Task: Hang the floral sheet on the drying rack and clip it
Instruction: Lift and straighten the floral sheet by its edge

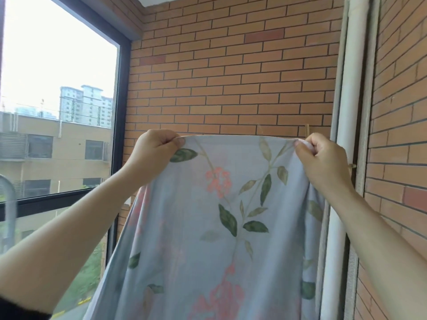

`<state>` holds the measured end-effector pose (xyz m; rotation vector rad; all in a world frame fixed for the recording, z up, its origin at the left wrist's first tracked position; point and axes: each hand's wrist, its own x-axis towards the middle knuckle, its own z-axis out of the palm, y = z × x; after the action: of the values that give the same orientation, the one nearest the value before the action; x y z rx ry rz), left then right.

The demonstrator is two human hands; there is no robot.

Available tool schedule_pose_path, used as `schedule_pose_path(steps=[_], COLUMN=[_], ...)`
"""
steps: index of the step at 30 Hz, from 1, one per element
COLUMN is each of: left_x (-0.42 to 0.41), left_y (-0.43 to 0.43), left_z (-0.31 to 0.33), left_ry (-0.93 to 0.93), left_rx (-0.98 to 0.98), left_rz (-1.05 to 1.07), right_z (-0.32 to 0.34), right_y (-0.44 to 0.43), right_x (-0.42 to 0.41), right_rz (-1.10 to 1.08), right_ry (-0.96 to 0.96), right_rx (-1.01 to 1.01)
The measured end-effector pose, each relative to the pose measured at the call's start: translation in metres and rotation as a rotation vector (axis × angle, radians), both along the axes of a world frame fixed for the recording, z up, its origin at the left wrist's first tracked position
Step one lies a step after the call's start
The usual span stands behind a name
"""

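Orange brick wall [231, 65] across the upper middle and right of the frame, behind everything. Upper left: large window [57, 54] in a dark frame, with pale apartment blocks [85, 102] beyond the glass. Right of centre: white pipe [351, 65] running from top to bottom. At the far left edge, a curved grey metal tube [9, 199], partly cut off. Dark sleeve [18, 308] in the lower left corner.

Between camera and wall, filling the lower middle: floral sheet [219, 227], pale blue-grey with green leaves and pink flower clusters, held up in the air and blocking whatever lies below and behind it. Left hand [154, 153], middle left, pinching the top edge at its left end between thumb and curled fingers. Right hand [323, 162], middle right, clenched round a small bunch of cloth at the edge's right end.

Just above the right hand, a short wooden stick [306, 130]; right of that hand, a wooden stub [352, 166]. Both mostly hidden, hard to say what they belong to. No telling whether the top edge touches any rail. Lower part of the cloth cut off by the bottom of the frame.

Top edge taut and nearly level from hand to hand; long axis straight down, loose folds, printed side toward the camera, left side trailing toward the lower left.
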<state>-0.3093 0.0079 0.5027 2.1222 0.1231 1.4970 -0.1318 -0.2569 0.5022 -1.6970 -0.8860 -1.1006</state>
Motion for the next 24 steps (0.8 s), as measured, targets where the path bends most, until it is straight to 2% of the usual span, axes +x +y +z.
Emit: schedule_pose_path(steps=[7, 12, 17, 22, 24], left_x=[-0.010, -0.010, 0.009, 0.023, 0.033], left_y=[0.000, -0.003, -0.002, -0.015, -0.022], left_z=[0.021, 0.024, -0.006, -0.023, -0.035], left_ry=[-0.012, 0.011, 0.152, 0.192, 0.256], left_rx=[0.095, 0.144, 0.070, 0.085, 0.120], left_rz=[0.101, 0.099, 0.038, 0.008, 0.010], right_z=[0.010, 0.020, -0.013, -0.051, -0.061], right_y=[0.011, 0.009, 0.012, 0.016, 0.020], right_x=[-0.003, 0.005, 0.031, 0.030, 0.020], right_rz=[0.011, -0.027, -0.100, -0.161, -0.083], right_ry=[-0.029, -0.096, 0.094, 0.206, 0.267], right_rx=[0.043, 0.073, -0.122, -0.084, -0.060])
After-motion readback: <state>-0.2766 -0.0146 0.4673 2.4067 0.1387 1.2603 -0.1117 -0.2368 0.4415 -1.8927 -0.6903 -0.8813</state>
